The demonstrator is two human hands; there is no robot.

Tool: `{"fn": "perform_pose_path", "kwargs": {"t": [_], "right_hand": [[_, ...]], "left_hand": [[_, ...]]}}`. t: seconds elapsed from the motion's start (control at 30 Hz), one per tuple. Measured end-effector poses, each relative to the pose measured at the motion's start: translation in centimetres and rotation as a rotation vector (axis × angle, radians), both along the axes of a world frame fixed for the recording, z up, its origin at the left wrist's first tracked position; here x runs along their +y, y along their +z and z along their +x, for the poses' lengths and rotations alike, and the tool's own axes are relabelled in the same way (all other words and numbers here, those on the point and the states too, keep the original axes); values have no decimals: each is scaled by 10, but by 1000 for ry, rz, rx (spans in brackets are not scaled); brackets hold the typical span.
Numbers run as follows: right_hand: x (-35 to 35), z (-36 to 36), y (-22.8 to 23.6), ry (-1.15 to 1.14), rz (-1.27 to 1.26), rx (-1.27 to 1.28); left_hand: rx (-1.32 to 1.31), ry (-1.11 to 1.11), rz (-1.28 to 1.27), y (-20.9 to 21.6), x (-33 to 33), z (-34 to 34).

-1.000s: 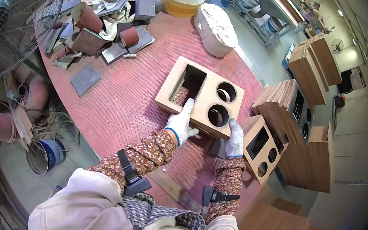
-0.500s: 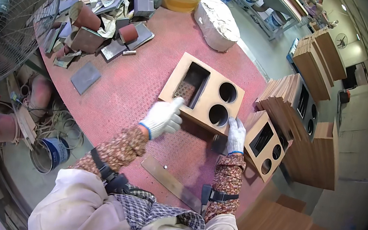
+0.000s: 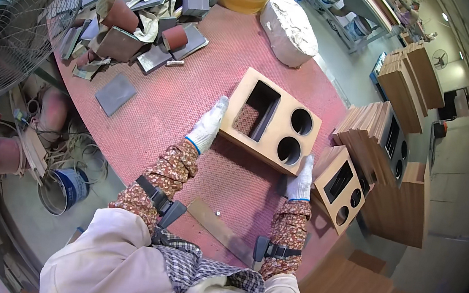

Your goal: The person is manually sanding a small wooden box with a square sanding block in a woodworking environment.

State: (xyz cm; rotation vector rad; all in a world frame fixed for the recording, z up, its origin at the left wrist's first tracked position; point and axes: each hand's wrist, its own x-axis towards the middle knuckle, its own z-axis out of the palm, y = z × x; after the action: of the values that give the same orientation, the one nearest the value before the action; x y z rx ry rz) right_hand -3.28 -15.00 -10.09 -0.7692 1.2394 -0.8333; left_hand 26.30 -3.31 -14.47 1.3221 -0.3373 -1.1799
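Observation:
A light-brown wooden panel [image 3: 274, 116], thick like a shallow box, sits tilted over the pink table with a rectangular cut-out and two round holes facing up. The pink table top shows through the rectangular cut-out. My left hand [image 3: 210, 122], in a white glove, grips the panel's left end with straight fingers along its side. At the near right corner, my gloved right hand [image 3: 301, 181] holds the other end, fingers pointing up along it. Part of both grips is hidden behind the panel.
A similar panel [image 3: 339, 187] leans at the table's right edge, near stacked boards [image 3: 363, 128]. Sanding blocks and abrasive rolls [image 3: 124, 14] pile up at the far left. A grey pad [image 3: 114, 94], a white wrapped bundle [image 3: 289, 31] and a flat strip [image 3: 216, 231] lie on the table [image 3: 163, 100]. A fan [image 3: 18, 20] stands left.
My left hand has gone from the near edge by the rectangular cut-out to the panel's left end. The dark shading inside that cut-out has lessened. My right hand stays at the near right corner.

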Motion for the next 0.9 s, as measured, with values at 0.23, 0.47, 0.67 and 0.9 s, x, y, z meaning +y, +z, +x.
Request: {"fn": "perform_pose_path", "kwargs": {"t": [0.23,0.47,0.67,0.9], "right_hand": [[1,-1,3,-66,21,119],[10,8,5,-85,-45,87],[84,1,29,-135,-369,298],[121,-17,52,49,-814,231]], "left_hand": [[-3,-87,-9,22,1,-1],[-24,49,-105,0,23,12],[427,205,-114,37,150,-9],[695,517,-438,82,225,-54]]}}
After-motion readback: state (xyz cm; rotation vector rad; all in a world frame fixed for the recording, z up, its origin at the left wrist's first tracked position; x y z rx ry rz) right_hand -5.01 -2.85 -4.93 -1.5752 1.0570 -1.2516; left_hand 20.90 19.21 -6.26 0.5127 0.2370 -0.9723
